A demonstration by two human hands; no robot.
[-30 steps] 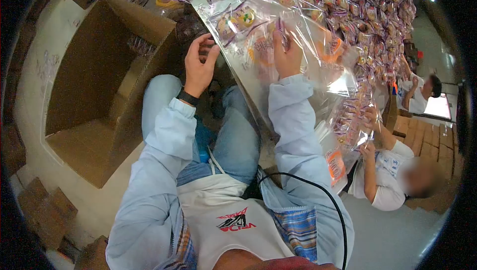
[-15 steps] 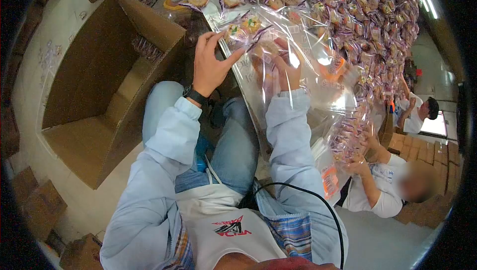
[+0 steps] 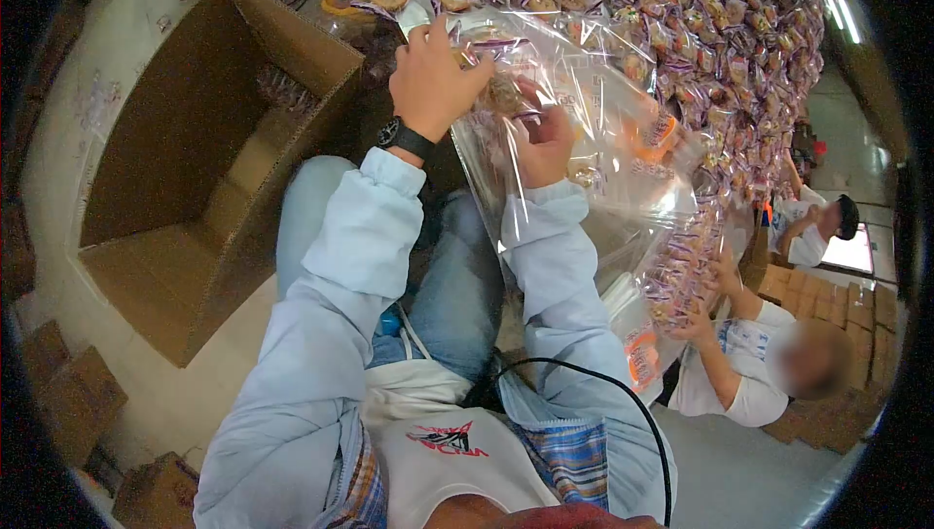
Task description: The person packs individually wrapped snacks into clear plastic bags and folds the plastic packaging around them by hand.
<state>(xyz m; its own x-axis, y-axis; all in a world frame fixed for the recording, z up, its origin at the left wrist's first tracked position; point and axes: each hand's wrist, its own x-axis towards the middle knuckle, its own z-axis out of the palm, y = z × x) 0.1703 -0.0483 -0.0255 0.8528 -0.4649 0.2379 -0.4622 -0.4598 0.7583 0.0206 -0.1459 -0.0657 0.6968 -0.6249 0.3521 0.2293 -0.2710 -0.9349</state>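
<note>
My left hand [image 3: 433, 81], with a black watch on its wrist, is curled around small wrapped cookies [image 3: 496, 47] at the table's left edge. Opposite it, my right hand [image 3: 545, 147] has its fingers bent in against another wrapped cookie [image 3: 504, 96], so the packets sit between both hands. Glossy film from a large clear plastic bag [image 3: 603, 179] with orange print lies around and partly over the right hand. Glare and the film blur the fingertips, and I cannot tell exactly how much of that hand is inside the bag.
A big pile of wrapped cookies [image 3: 700, 33] covers the table's far side. An open cardboard box [image 3: 175, 169] stands on the floor at left, some packets inside. At right, a co-worker [image 3: 730, 364] handles a filled bag [image 3: 676, 276]. Stacked cartons [image 3: 842, 315] stand behind them.
My left hand has moved right and slightly up, turning and closing over the packets. My right hand has shifted a little left and down, its fingers more bent.
</note>
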